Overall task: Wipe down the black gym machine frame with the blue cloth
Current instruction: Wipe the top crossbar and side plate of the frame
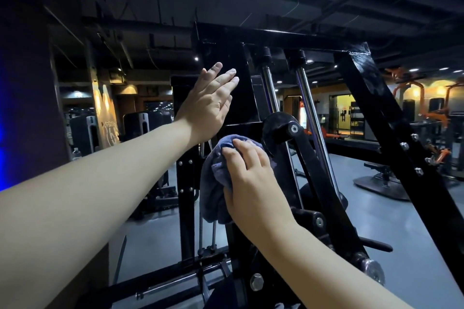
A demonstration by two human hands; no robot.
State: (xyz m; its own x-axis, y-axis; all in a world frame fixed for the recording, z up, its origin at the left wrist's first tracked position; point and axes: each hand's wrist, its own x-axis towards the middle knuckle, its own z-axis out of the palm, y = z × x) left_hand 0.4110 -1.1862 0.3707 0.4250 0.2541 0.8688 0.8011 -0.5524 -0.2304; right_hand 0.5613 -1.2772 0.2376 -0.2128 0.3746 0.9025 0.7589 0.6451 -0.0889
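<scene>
The black gym machine frame (281,37) fills the middle of the head view, with a top crossbar, slanted beams and two chrome rods. My left hand (209,103) lies flat with straight fingers against a black upright panel of the frame. Lower down, my right hand (247,173) presses the bunched blue cloth (214,178) against a slanted black member, fingers spread over the cloth. Part of the cloth hangs down below my palm. A round black pivot (281,130) sits just right of the cloth.
A thick slanted beam with bolts (391,133) runs down the right side. Chrome rods (311,113) stand behind the pivot. Other gym machines and orange equipment (431,118) stand on the grey floor at the right. A dark wall is at the left.
</scene>
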